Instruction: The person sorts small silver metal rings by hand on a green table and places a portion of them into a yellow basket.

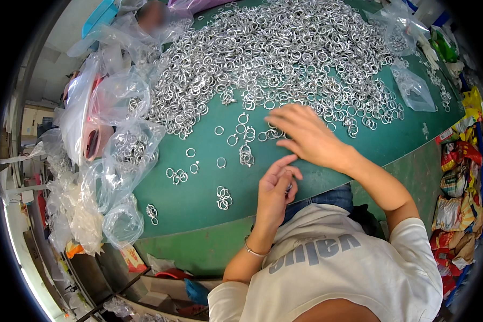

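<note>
A great heap of small silver metal rings (284, 45), each with a little tab, spreads over the far part of the green table (198, 214). My right hand (303, 131) reaches over the table just in front of the heap, fingers stretched out and slightly blurred. Under its fingertips lie a few loose rings (271, 132), partly hidden. Nearer to me, my left hand (275, 192) is curled closed, with a glint of metal rings showing between its fingers; how many it holds is hidden. Left of both hands, small clusters of rings (224, 198) and single ones (221, 162) are scattered.
Clear plastic bags (126, 155), some with rings inside, crowd the table's left side by a pink container (99, 140). Another clear bag (413, 88) lies at the right. Colourful packages (456, 188) line the far right. A blue tray (99, 17) stands at the back left.
</note>
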A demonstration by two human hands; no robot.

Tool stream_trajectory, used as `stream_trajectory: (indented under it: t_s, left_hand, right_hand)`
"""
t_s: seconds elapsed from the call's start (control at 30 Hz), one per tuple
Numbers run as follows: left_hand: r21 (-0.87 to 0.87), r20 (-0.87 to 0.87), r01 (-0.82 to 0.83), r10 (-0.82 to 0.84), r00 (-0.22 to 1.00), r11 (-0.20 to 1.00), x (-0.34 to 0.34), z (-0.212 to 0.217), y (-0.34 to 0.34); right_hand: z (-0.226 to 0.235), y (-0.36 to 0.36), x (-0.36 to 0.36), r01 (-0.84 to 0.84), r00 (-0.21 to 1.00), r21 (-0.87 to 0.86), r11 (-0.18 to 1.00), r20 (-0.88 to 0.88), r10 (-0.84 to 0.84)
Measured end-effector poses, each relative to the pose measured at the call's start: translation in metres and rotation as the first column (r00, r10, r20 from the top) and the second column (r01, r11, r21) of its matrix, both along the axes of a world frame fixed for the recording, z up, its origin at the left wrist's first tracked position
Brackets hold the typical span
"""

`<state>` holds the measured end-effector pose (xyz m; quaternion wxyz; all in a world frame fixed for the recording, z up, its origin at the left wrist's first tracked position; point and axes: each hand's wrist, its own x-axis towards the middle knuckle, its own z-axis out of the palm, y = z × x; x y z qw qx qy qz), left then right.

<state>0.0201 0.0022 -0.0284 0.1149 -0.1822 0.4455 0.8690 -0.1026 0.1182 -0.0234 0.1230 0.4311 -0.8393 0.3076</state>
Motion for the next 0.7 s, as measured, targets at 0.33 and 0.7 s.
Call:
stream_trajectory:
  t_s: [0.33,0.7]
  left_hand:
    - [0.001,0.046,-0.055,0.055,0.997,0.998,0.007,0.003,-0.009]
    - [0.035,0.055,-0.014,0.012,0.998,0.999,0.002,0.003,0.002]
  right_hand:
    - [0.005,0.018,-0.017,-0.091,0.927,0.023,0.996,0.367,0.076]
    - [-0.003,0.020,-0.014,-0.036,0.979,0.177,0.984,0.201,0.000]
